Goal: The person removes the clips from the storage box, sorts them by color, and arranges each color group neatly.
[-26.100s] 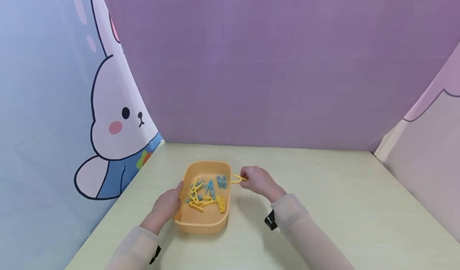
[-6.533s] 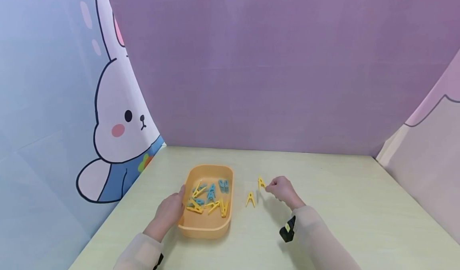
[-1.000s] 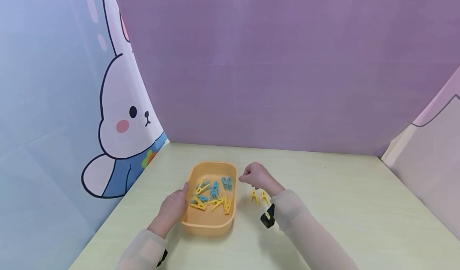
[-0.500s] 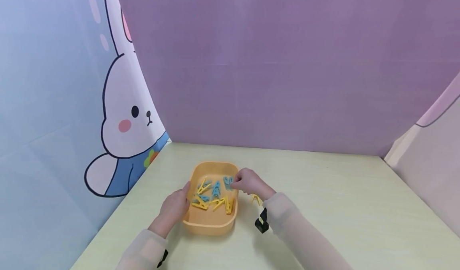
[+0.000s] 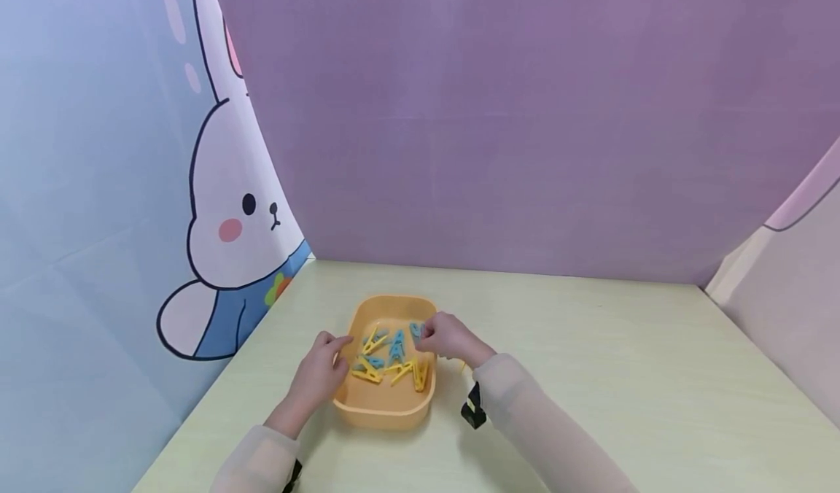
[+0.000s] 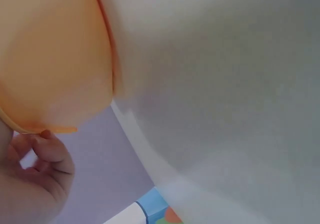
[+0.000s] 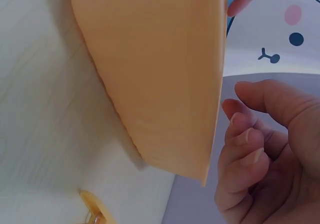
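An orange plastic basin stands on the table with several yellow clothespins and blue clothespins inside. My left hand is at its left rim, forefinger stretched over the edge and thumb apart; the left wrist view shows fingertips right at the rim. My right hand is over the right rim, near a pale blue clothespin that it partly covers. In the right wrist view its fingers are loosely bent, with a small gap between thumb and forefinger and nothing seen in it.
A yellow clothespin lies on the table right of the basin, mostly hidden behind the right wrist in the head view. A purple cloth wall rises at the back. A rabbit-print panel stands on the left.
My right hand has moved left and slightly down, from beside the basin to over its right rim. My left forefinger and thumb have spread at the left rim.
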Demonstrator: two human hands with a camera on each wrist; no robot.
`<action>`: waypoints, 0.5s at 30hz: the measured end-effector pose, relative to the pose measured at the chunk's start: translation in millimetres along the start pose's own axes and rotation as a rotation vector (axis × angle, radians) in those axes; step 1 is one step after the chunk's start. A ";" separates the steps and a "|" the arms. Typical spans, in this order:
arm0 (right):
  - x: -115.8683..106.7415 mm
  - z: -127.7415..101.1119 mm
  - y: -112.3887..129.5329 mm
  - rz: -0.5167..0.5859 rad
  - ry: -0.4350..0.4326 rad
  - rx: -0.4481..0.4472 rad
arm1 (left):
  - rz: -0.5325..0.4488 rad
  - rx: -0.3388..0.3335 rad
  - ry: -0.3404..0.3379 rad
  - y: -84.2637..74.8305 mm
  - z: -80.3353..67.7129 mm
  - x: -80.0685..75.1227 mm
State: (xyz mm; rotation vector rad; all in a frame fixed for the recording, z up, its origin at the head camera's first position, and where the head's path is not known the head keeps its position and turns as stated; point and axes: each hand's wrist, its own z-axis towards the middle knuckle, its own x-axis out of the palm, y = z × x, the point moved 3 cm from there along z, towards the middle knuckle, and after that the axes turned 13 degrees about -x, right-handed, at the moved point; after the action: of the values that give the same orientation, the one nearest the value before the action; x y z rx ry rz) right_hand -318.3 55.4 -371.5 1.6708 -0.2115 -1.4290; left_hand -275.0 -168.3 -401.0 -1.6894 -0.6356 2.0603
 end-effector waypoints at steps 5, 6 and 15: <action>6.8 4.6 -1.1 -0.025 0.012 0.001 | -0.037 0.043 -0.006 3.0 0.9 1.0; 7.6 5.0 -0.8 -0.030 0.011 0.001 | -0.040 0.050 -0.008 3.4 1.2 1.3; 10.1 6.5 6.8 -0.170 0.015 -0.019 | -0.034 0.041 -0.002 4.5 2.9 4.1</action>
State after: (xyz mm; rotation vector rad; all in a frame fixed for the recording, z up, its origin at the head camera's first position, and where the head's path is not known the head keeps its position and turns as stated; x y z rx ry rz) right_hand -317.9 41.7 -373.4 1.7175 -0.0477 -1.5379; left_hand -278.7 -169.9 -406.4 -1.6431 -0.6135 2.0380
